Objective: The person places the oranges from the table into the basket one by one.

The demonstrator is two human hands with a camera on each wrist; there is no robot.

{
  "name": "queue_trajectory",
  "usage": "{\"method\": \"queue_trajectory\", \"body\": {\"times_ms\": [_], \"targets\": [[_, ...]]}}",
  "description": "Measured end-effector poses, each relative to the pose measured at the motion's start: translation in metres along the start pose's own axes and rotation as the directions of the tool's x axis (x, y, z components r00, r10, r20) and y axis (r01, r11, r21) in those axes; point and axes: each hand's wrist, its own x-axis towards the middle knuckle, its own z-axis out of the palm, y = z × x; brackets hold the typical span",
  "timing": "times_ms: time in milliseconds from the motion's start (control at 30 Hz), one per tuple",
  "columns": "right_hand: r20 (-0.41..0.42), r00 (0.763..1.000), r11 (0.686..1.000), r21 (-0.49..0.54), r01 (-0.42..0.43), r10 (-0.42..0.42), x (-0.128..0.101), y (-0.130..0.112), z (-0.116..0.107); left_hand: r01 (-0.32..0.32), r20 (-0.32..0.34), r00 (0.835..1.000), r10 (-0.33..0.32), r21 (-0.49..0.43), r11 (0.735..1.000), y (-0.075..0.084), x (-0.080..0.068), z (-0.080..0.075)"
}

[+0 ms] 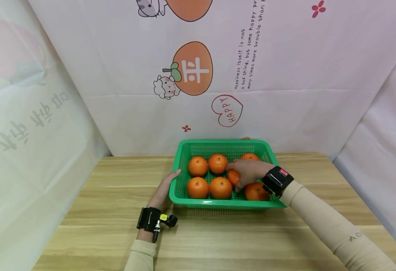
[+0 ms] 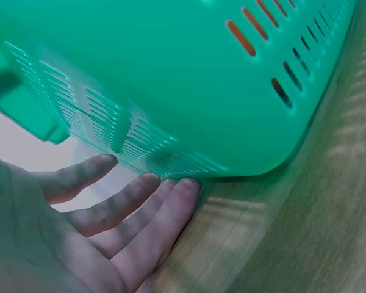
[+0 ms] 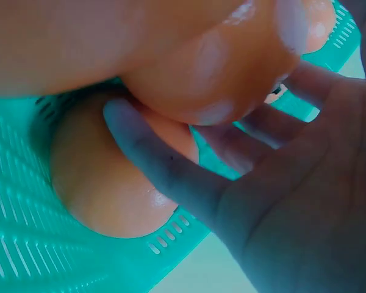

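Note:
A green plastic basket [image 1: 215, 202] holds several oranges in two rough rows. My right hand [image 1: 249, 169] reaches into it from the right and grips an orange [image 1: 233, 177] near the middle. In the right wrist view, the thumb [image 3: 165, 162] lies along one side of that orange [image 3: 201, 79], in front of a second orange [image 3: 97, 183], and the other fingers go round the far side. My left hand [image 1: 164, 190] is at the basket's left end. Its fingers [image 2: 171, 213] are extended, tips right at the slotted wall [image 2: 189, 110] near the wooden table.
The basket stands on a wooden table [image 1: 123, 210], close to the printed white cloth [image 1: 133, 120] at the back. More white cloth hangs at the left [image 1: 42, 158] and right [image 1: 384, 143]. An orange [image 1: 256, 192] lies under my right wrist.

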Motion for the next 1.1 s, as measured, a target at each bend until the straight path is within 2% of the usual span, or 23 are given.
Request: {"method": "queue_trajectory", "body": {"times_ms": [333,567,733,800,867,1000,1067,1100], "targets": [[-0.048,0.998,0.999,0.030,0.042,-0.040,-0.015,-0.004,-0.003,0.000,0.013,1.000,0.000,0.000,1.000,-0.003,0.001,0.003],[-0.094,0.995,0.998,0.061,0.031,-0.025,-0.025,-0.002,-0.010,-0.009,0.013,1.000,0.009,0.012,1.000,-0.003,0.006,0.003],[-0.147,0.989,0.999,0.043,0.032,-0.025,-0.031,-0.001,-0.014,-0.016,0.015,1.000,0.016,0.022,1.000,0.000,0.010,0.001],[-0.173,0.984,0.999,0.031,0.042,-0.036,-0.036,-0.001,-0.015,-0.012,-0.008,1.000,0.012,0.029,1.000,-0.001,0.008,0.000],[-0.207,0.977,0.998,0.029,0.055,-0.048,-0.043,-0.001,-0.016,-0.027,-0.044,0.999,0.030,0.065,0.998,-0.003,0.006,-0.001],[-0.282,0.958,0.996,0.061,0.063,-0.043,-0.061,0.001,-0.022,-0.055,-0.142,0.986,0.086,0.206,0.977,-0.001,0.003,-0.004],[-0.329,0.944,0.995,0.072,0.062,-0.035,-0.073,0.004,-0.028,-0.056,-0.197,0.973,0.120,0.304,0.951,0.003,0.003,-0.008],[-0.353,0.935,0.995,0.079,0.060,-0.029,-0.079,0.006,-0.032,-0.049,-0.228,0.963,0.140,0.364,0.930,0.007,0.002,-0.011]]}}
